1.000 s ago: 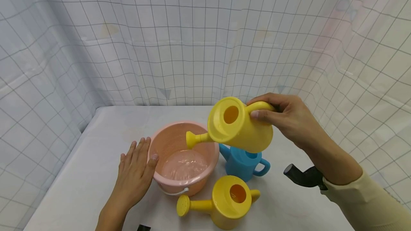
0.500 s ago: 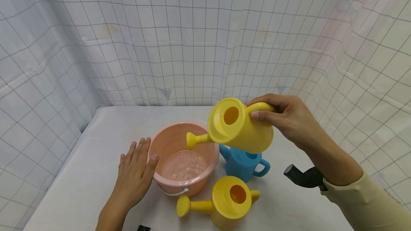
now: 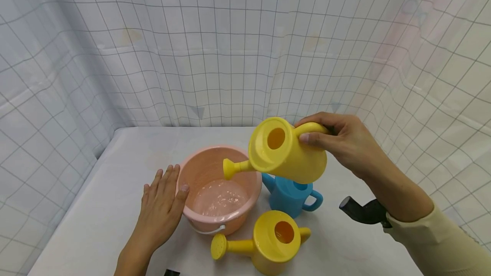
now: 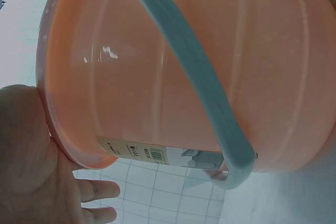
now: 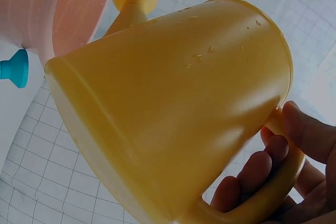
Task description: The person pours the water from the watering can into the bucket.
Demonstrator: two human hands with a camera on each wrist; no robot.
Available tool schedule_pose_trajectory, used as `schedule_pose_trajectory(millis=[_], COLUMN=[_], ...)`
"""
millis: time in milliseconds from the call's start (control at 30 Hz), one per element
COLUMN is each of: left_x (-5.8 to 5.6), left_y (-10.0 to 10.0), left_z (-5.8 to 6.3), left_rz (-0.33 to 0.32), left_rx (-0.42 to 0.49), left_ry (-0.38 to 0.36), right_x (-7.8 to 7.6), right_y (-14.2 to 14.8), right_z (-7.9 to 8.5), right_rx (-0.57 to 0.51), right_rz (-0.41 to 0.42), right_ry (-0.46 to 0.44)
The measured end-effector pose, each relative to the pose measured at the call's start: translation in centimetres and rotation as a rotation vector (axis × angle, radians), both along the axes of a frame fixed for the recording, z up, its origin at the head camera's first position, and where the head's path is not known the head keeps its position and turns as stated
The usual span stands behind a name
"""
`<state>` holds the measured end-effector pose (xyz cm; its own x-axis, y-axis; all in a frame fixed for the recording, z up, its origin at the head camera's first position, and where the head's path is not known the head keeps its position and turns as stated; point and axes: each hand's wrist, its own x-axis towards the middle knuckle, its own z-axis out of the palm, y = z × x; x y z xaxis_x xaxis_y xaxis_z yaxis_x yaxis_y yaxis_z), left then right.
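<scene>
My right hand (image 3: 341, 139) grips a yellow watering can (image 3: 303, 161) by its handle. The can is tilted, its spout (image 3: 230, 167) hanging over a pink bucket (image 3: 203, 165) with rippling water (image 3: 222, 199) in the bottom. Droplets cling to the can's side (image 5: 205, 56) in the right wrist view. At the bucket's left, my left hand (image 3: 163, 205) lies with straight fingers against the rim. The left wrist view shows its palm (image 4: 26, 156) at the rim, beside the bucket's label (image 4: 157, 153) and pale handle (image 4: 194, 72).
A blue watering can (image 3: 285, 199) stands right of the bucket, partly under the held can. Nearer the front stands a second yellow watering can (image 3: 264, 233), spout pointing left. White gridded sheeting (image 3: 238, 54) surrounds the white table (image 3: 115, 182). A black mount (image 3: 364, 212) sticks out from my right wrist.
The water surface in the bucket shifts its ripples. Both hands and the tilted yellow watering can stay nearly in place.
</scene>
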<state>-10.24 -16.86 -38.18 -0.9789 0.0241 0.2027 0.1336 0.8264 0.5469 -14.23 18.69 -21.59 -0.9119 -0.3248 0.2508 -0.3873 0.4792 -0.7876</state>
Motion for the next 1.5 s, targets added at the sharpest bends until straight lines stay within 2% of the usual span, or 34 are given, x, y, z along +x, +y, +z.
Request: schedule_pose_trajectory(millis=[1500], left_x=[0.0], left_y=[0.03], left_z=[-0.04], left_rz=[-0.001], left_rx=[0.004], left_ry=[0.0], right_x=[-0.31], right_y=[-0.39], right_z=[0.55], right_rx=[0.031], right_rz=[0.014], right_ry=[0.015])
